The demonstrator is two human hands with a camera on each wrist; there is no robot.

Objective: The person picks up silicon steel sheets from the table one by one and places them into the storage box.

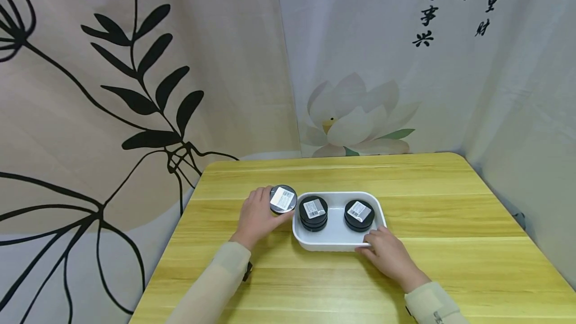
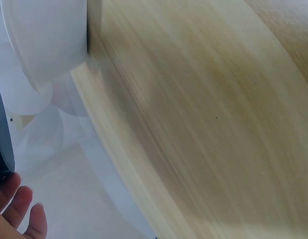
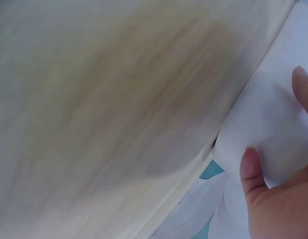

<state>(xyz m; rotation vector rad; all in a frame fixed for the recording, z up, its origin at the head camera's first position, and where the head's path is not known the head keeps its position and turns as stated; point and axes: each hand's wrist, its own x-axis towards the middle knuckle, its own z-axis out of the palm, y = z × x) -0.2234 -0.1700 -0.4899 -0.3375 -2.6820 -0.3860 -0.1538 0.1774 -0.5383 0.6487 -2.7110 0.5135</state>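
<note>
My left hand (image 1: 262, 219) grips a round black container (image 1: 283, 199) with a white barcode label, raised by the left end of a white tray (image 1: 335, 247). In the left wrist view the black container (image 2: 2, 134) is cut off by the frame edge, above the fingers (image 2: 20, 204). Inside the tray stand two black stacks of round containers, one left (image 1: 313, 213) and one right (image 1: 359, 215), each with a labelled top. My right hand (image 1: 390, 255) holds the tray's front right rim, fingers over the edge. The right wrist view shows its thumb and finger against the white tray wall (image 3: 273, 119).
The tray rests on a yellow wood-grain table (image 1: 450, 264), whose back edge meets a hanging cloth (image 1: 243, 64) printed with black plants. More pale cloth with a lotus (image 1: 360, 124) and black characters hangs behind and to the right.
</note>
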